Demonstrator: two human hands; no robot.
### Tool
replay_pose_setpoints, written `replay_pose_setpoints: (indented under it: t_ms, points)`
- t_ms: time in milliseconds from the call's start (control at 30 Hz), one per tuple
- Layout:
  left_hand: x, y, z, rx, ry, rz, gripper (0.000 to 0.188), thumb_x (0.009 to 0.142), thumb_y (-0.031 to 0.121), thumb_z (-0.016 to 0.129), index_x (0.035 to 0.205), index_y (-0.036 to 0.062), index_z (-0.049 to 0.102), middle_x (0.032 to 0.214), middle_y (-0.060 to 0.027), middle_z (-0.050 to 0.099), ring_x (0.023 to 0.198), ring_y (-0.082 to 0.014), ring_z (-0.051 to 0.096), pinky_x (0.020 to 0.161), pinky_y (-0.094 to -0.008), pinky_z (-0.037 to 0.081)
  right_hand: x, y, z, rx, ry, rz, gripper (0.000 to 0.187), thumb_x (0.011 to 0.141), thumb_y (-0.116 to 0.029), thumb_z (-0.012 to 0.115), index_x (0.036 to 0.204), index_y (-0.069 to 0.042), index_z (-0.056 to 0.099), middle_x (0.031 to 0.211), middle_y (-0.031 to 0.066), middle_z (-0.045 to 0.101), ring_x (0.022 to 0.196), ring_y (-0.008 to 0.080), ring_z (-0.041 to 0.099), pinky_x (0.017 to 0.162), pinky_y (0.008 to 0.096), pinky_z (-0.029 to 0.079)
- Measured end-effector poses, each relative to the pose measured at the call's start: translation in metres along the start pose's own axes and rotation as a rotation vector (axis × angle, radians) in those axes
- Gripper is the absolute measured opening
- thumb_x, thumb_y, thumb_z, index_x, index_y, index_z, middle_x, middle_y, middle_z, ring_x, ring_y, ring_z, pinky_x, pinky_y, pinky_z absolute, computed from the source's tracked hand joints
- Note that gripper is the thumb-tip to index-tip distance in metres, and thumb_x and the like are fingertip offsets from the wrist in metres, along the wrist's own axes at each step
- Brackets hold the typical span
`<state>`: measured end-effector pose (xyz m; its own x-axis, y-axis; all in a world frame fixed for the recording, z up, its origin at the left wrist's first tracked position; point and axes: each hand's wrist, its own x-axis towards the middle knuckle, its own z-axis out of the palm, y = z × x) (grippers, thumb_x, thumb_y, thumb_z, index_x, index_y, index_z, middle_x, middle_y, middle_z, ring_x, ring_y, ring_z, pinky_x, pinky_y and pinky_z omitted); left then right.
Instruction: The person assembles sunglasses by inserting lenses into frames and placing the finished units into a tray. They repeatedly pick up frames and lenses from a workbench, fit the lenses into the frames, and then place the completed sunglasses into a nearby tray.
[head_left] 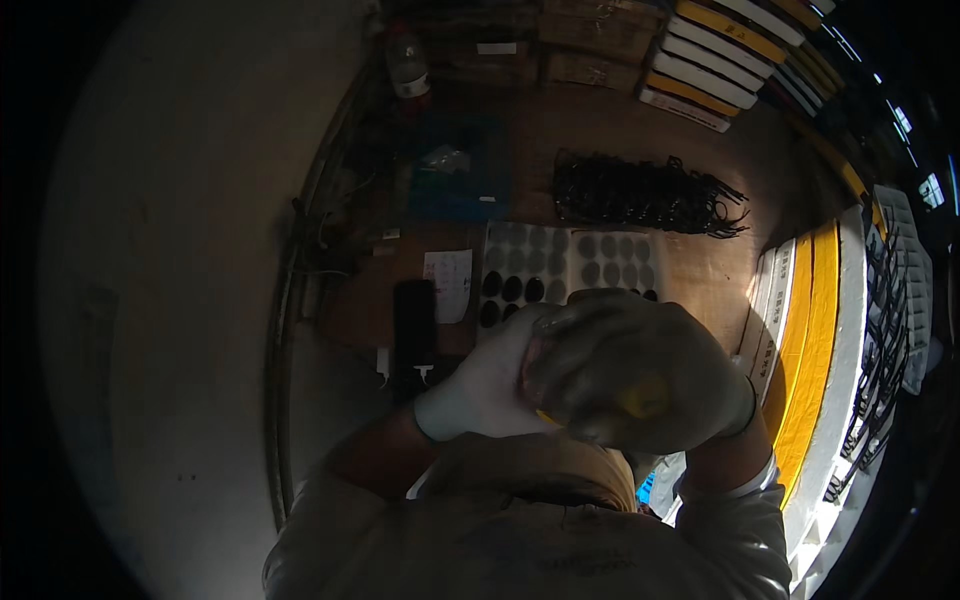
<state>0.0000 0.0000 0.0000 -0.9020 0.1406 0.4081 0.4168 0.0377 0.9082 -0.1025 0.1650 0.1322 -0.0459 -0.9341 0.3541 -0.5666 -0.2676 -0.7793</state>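
Both my hands wear pale gloves and come together in front of my chest, above the near edge of the table. My left hand (490, 382) is closed, its fingers partly hidden behind the right one. Curled in front of it, my right hand (650, 375) is closed too, with its knuckles toward the view. Whatever lies between them is hidden; a small yellow bit shows at the edge. Just beyond the hands lie two pale sheets with rows of dark oval pieces (525, 262), partly covered by my right hand.
Left of the sheets are a written paper (449, 285) and a black phone (413, 320). Farther back sit a blue tray (460, 190), a bottle (408, 65) and a bundle of black strands (640, 195). Cartons (600, 35) and stacked yellow and white trays (715, 55) line the back; more trays (805, 330) stand right.
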Motion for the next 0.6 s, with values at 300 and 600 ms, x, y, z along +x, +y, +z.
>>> replay_pose_setpoints:
  t_ms: [300, 600]
  points:
    - [-0.036, 0.007, -0.027, 0.539, 0.418, -0.030, 0.092, 0.068, 0.032, 0.097, 0.137, -0.0024, 0.047, 0.122, -0.0231, 0.060, 0.111, -0.0368, 0.066, 0.093, -0.0430, 0.054, 0.018, 0.024, 0.075, -0.116, 0.649, 0.236, 0.013, 0.083, -0.007, 0.075, 0.086, 0.004, 0.069, 0.105, 0.0214, 0.076, 0.107, 0.0357, 0.072, 0.096, 0.0459, 0.054]
    - [-0.086, 0.005, -0.074, 0.474, 0.102, -0.028, 0.084, 0.071, 0.038, 0.092, 0.134, 0.0003, 0.052, 0.126, -0.0183, 0.060, 0.117, -0.0373, 0.063, 0.102, -0.0459, 0.050, 0.067, 0.045, 0.070, 0.111, -0.081, -0.167, 0.032, 0.070, -0.027, 0.091, 0.088, -0.006, 0.075, 0.108, 0.0176, 0.076, 0.116, 0.0412, 0.066, 0.103, 0.0535, 0.046]
